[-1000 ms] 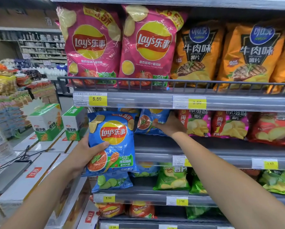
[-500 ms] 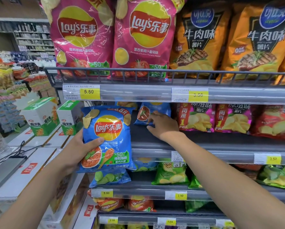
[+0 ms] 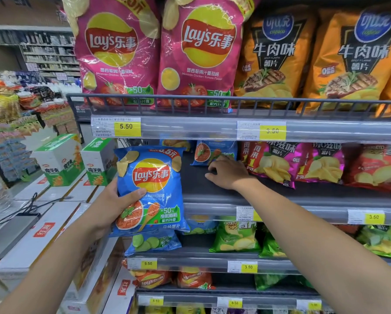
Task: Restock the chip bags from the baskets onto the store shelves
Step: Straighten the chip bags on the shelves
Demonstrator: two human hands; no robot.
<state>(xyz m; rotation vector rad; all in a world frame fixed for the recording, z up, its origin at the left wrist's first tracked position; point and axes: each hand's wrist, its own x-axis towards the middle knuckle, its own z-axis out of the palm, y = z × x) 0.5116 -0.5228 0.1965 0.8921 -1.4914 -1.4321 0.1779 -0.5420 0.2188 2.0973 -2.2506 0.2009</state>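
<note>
Left hand (image 3: 113,205) clasps a glossy blue chip bag (image 3: 151,191); right hand (image 3: 228,173) rests on dark metal shelf (image 3: 194,177), touching a second blue bag (image 3: 210,150), grip unclear.

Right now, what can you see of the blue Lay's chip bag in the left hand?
The blue glossy-film Lay's chip bag is puffed, roughly upright, front to the camera. Print: red-and-yellow logo, chips at the top corners, a bowl of red sauce lower left, a green -50% badge lower right. The left hand grips its left edge, thumb across the front. It is held in the air before the left end of the dark shelf, not resting on it.
</note>
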